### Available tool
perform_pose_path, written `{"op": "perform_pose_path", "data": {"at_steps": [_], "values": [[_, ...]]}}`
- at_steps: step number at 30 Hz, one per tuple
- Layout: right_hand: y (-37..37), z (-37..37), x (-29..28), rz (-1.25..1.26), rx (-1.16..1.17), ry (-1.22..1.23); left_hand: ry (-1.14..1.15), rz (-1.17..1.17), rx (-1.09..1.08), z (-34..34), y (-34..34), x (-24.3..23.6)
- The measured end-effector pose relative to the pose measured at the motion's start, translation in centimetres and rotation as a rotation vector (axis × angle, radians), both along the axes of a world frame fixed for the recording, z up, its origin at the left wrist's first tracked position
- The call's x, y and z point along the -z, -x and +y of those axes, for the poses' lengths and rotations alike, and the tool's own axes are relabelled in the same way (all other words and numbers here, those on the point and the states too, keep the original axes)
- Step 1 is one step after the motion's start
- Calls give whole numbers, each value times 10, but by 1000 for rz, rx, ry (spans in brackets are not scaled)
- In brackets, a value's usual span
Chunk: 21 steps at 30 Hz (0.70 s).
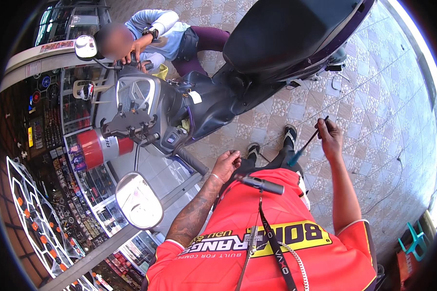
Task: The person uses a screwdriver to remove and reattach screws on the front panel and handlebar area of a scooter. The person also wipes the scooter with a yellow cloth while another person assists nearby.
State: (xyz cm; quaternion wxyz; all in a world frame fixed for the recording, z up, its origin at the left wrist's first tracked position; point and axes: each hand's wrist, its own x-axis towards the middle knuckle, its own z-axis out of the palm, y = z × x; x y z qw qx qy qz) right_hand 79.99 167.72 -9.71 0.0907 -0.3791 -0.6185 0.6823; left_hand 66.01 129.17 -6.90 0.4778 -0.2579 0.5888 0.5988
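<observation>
I stand beside a dark scooter (pixel 213 92) with a black seat (pixel 286 29). My right hand (pixel 331 138) grips a long thin screwdriver (pixel 307 142) with a blue handle, held out over the patterned floor tiles. My left hand (pixel 226 164) is held loosely curled near the scooter's right handlebar grip (pixel 192 161); whether it holds anything small is unclear. A round mirror (pixel 138 200) sticks out below that grip. I wear an orange shirt with a lanyard.
Another person (pixel 155 36) in a light blue top crouches at the scooter's front, hands on the other handlebar. Glass display shelves (pixel 90 184) full of small parts stand at left. A green stool (pixel 415 240) sits at the right edge.
</observation>
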Motion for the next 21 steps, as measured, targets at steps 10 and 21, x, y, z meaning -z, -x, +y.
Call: {"op": "perform_pose_path", "data": {"at_steps": [10, 21], "values": [[39, -82, 124, -330, -165, -249, -51, 27, -58, 8, 8, -1], [60, -59, 116, -316, -77, 267, -134, -9, -180, 20, 8, -9]]}}
